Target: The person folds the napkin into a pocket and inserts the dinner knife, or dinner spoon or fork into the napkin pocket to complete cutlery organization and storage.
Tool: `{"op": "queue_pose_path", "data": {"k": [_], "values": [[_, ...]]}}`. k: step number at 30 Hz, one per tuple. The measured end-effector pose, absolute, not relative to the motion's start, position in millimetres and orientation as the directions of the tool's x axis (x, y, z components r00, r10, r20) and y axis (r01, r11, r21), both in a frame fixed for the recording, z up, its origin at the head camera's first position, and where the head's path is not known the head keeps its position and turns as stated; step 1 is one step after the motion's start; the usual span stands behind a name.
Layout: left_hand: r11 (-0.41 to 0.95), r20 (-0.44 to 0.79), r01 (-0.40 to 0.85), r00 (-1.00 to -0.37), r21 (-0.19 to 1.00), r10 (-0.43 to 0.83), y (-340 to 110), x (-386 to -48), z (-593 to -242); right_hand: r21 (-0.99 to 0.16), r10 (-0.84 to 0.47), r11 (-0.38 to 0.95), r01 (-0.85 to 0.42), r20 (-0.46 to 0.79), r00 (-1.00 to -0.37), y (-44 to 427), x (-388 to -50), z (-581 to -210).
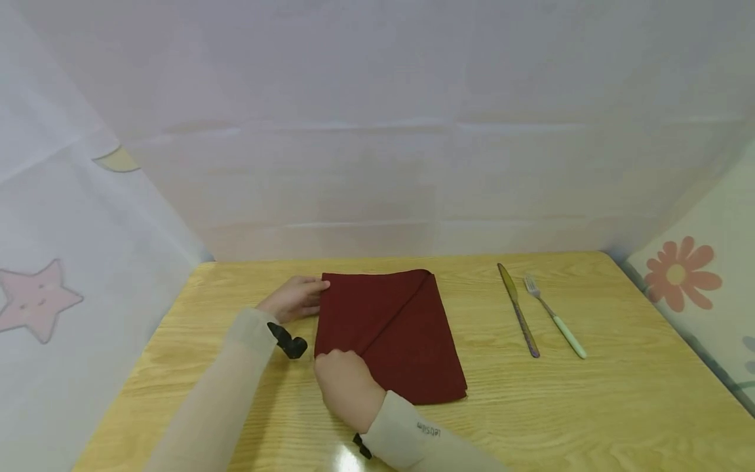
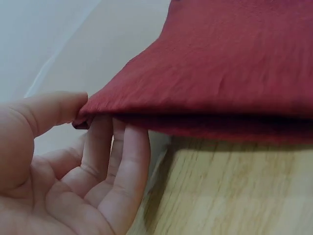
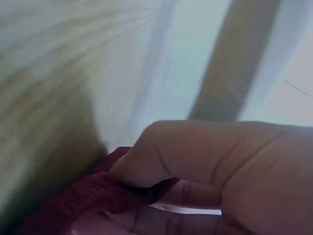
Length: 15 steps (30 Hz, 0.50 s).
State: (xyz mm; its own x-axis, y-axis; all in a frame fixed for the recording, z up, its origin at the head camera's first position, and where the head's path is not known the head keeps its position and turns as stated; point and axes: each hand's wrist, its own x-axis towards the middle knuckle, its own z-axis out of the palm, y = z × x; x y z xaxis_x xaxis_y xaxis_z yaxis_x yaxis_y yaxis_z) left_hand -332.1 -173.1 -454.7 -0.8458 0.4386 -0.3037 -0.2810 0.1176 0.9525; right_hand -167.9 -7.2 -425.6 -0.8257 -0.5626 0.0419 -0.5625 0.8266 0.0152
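Note:
A dark red cloth napkin (image 1: 407,341), folded into a rough square, lies in the middle of the wooden table with a diagonal fold line across its top. My left hand (image 1: 297,298) pinches its far left corner, thumb on top and fingers beneath; the left wrist view shows the napkin (image 2: 210,73) lifted off the wood along that edge. At the near left corner my right hand (image 1: 349,387) grips the cloth. In the right wrist view, thumb and fingers of the right hand (image 3: 210,166) squeeze a bunched bit of napkin (image 3: 83,196).
To the right of the napkin lie a table knife (image 1: 519,314) and a fork (image 1: 557,319) with a pale green handle, side by side. Pale cloth sheets (image 1: 377,164) hang behind and along both sides of the wooden table (image 1: 590,413).

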Motion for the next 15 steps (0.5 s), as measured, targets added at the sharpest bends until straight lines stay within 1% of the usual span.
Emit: {"op": "queue_pose_path", "data": {"k": [1,3,5,7,10,13,15], "values": [[0.109,-0.305,-0.287,-0.844,0.952,0.442,-174.5,-331.5,-454.8,-0.037,-0.555,0.83,-0.556,0.032,-0.831,-4.3,-167.3,-421.0],[0.082,-0.295,-0.289,-0.848,0.954,0.441,-177.9,-328.9,-453.9,-0.178,-0.543,0.825,-0.537,0.017,-0.84,3.6,-166.0,-407.9],[0.028,-0.278,-0.296,-0.857,0.955,0.433,-181.9,-324.1,-450.2,-0.311,-0.528,0.807,-0.503,0.005,-0.849,12.9,-164.9,-392.6],[-0.044,-0.255,-0.298,-0.876,0.954,0.409,-185.8,-318.0,-443.3,-0.414,-0.513,0.781,-0.468,0.002,-0.858,22.1,-163.3,-375.9],[-0.195,-0.193,-0.279,-0.909,0.94,0.369,-188.1,-308.6,-427.3,-0.526,-0.504,0.724,-0.447,0.039,-0.863,36.0,-160.7,-354.0],[-0.344,-0.095,-0.209,-0.943,0.915,0.32,-187.2,-299.9,-407.2,-0.604,-0.497,0.65,-0.461,0.121,-0.859,48.4,-156.9,-337.2],[-0.42,-0.021,-0.143,-0.959,0.896,0.283,-185.8,-293.4,-392.3,-0.635,-0.489,0.596,-0.491,0.198,-0.85,55.0,-153.4,-329.1]]}}
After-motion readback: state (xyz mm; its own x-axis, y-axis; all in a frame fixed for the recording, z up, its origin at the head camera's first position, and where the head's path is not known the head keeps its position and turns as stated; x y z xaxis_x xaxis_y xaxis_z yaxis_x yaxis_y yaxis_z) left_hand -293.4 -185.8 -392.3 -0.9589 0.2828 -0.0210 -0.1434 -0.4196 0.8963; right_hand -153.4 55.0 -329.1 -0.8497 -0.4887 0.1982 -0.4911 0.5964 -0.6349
